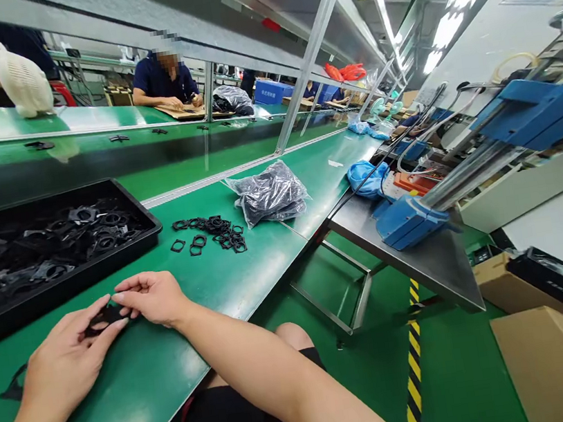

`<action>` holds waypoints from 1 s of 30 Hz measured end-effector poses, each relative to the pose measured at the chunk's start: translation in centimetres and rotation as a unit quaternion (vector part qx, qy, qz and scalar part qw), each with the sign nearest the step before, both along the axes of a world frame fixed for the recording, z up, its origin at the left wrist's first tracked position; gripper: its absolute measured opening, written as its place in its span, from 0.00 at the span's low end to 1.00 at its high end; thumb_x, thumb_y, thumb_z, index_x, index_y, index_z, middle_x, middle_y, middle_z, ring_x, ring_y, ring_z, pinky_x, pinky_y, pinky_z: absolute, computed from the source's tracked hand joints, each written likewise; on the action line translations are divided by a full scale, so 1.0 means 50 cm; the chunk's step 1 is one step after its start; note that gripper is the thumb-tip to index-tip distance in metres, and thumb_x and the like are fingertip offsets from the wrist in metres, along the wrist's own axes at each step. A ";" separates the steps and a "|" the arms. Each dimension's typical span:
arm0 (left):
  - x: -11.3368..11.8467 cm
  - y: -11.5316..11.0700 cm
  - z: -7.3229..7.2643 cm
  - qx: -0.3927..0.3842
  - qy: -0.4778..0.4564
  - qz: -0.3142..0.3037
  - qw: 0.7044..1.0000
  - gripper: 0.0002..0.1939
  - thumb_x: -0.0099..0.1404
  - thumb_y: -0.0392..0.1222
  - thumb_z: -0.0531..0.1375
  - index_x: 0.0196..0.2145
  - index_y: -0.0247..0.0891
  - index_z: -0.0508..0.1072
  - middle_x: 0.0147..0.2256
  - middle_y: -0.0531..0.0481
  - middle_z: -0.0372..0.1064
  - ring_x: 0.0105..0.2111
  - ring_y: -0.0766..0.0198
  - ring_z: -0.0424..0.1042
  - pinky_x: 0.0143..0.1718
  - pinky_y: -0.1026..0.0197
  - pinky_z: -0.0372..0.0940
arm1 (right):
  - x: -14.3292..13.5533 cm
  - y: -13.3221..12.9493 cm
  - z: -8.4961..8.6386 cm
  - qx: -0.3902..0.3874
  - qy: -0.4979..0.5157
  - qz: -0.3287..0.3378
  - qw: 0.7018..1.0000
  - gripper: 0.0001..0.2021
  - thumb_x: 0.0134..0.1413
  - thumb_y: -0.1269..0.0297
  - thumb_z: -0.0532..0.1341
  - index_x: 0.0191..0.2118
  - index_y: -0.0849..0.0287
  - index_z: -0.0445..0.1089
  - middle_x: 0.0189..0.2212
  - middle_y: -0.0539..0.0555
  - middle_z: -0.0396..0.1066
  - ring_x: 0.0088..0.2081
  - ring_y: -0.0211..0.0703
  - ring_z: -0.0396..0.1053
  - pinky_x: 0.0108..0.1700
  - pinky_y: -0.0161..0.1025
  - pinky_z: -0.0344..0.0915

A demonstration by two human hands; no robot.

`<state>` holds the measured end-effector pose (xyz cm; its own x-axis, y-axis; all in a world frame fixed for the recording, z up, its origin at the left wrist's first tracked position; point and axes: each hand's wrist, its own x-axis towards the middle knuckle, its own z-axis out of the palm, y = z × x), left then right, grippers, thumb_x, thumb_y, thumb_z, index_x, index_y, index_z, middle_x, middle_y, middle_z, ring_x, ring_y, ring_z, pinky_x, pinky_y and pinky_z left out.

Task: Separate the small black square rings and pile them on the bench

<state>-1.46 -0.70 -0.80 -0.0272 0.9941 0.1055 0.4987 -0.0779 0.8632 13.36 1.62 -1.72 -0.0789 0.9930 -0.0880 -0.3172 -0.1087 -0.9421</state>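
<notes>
Between both hands is a black plastic part (102,320) with an opening in it, held just above the green tabletop. My left hand (64,357) pinches it between thumb and fingers from the left. At its right end my right hand (153,297) grips it, fingers curled and thumb pressed close; the fingers partly hide the part. Beside my left wrist another flat black part (15,384) lies on the table, half covered by the hand. Farther off, small black ring-shaped pieces (216,231) sit in a loose pile.
A black tray (141,234) full of black parts stands at the left. A clear bag of dark pieces (271,191) lies past the pile. Right of the table are a metal bench (357,228) with a blue machine (411,220) and cardboard boxes (553,354). Across, a person (166,80) works.
</notes>
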 end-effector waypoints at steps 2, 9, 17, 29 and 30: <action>-0.007 0.000 -0.003 0.013 0.089 -0.005 0.996 0.28 0.49 0.60 0.63 0.46 0.49 0.74 0.36 0.50 0.74 0.31 0.51 0.74 0.40 0.48 0.67 | 0.004 -0.003 0.003 0.001 0.003 0.020 1.000 0.13 0.37 0.59 0.70 0.30 0.59 0.73 0.18 0.45 0.69 0.20 0.31 0.66 0.24 0.30 0.65; -0.003 -0.007 0.006 0.070 0.059 0.013 0.996 0.27 0.54 0.55 0.63 0.48 0.40 0.68 0.32 0.51 0.72 0.29 0.63 0.72 0.34 0.61 0.67 | 0.018 -0.007 0.014 0.000 0.011 0.003 1.000 0.17 0.34 0.62 0.71 0.32 0.62 0.69 0.19 0.47 0.71 0.21 0.32 0.68 0.21 0.28 0.63; -0.009 -0.004 0.009 0.224 0.138 -0.049 0.964 0.20 0.59 0.54 0.60 0.44 0.40 0.74 0.41 0.45 0.70 0.42 0.57 0.70 0.46 0.55 0.65 | 0.029 -0.010 0.022 0.010 -0.004 0.075 0.997 0.18 0.33 0.58 0.71 0.31 0.63 0.71 0.19 0.47 0.71 0.19 0.31 0.66 0.22 0.30 0.63; -0.015 -0.003 0.011 0.235 0.152 -0.051 0.959 0.18 0.58 0.54 0.62 0.41 0.40 0.75 0.41 0.46 0.74 0.43 0.56 0.71 0.48 0.54 0.63 | 0.030 -0.014 0.025 0.017 0.002 0.079 0.997 0.19 0.35 0.62 0.71 0.37 0.61 0.70 0.21 0.47 0.72 0.22 0.32 0.67 0.24 0.30 0.63; -0.014 -0.005 0.013 0.248 0.155 -0.055 0.955 0.18 0.58 0.53 0.62 0.41 0.40 0.76 0.41 0.46 0.74 0.43 0.57 0.71 0.48 0.54 0.63 | 0.030 -0.015 0.026 0.018 0.001 0.078 0.997 0.19 0.35 0.63 0.71 0.37 0.61 0.70 0.21 0.46 0.72 0.22 0.31 0.67 0.24 0.29 0.62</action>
